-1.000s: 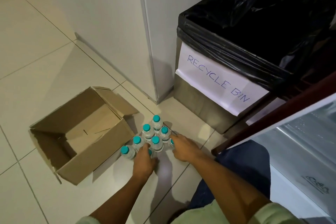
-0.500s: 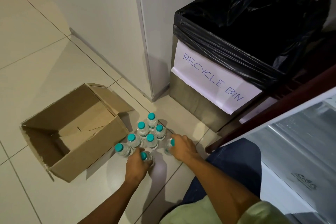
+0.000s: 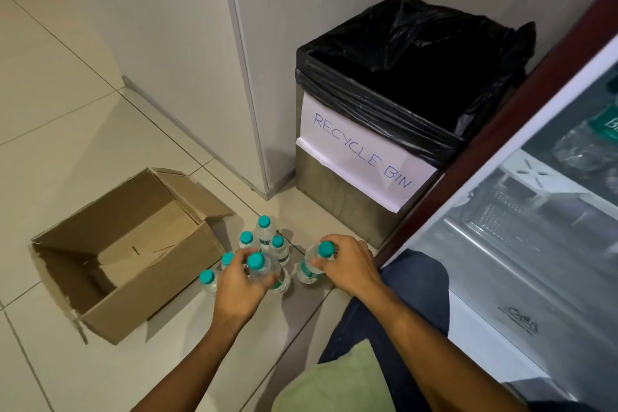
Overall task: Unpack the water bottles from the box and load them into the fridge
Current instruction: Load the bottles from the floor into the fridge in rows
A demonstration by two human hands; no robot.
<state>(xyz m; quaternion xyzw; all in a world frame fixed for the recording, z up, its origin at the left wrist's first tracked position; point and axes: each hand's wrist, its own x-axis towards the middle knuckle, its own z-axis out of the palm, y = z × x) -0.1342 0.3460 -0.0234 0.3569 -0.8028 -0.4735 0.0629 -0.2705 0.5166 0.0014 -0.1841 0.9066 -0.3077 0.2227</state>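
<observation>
- Seven small water bottles with teal caps show on the tiled floor, grouped between the cardboard box and the recycle bin.
- Left hand curls round one bottle, which tilts with its cap toward the camera; whether its base touches the floor cannot be told.
- Right hand grips another bottle near its neck; that bottle leans to the left, just beside the person's dark trouser knee.
- Five standing bottles remain upright in a cluster, close against the box's near right corner, behind and left of the left hand.
- Cardboard box lies open on the floor, flaps spread, its front left edge torn; nothing shows inside it.
- Recycle bin stands in the wall corner, lined with a black bag and bearing a paper sign reading "RECYCLE BIN".
- Open fridge fills the right edge, with a dark red door edge; a large bottle lies blurred on an upper shelf.
</observation>
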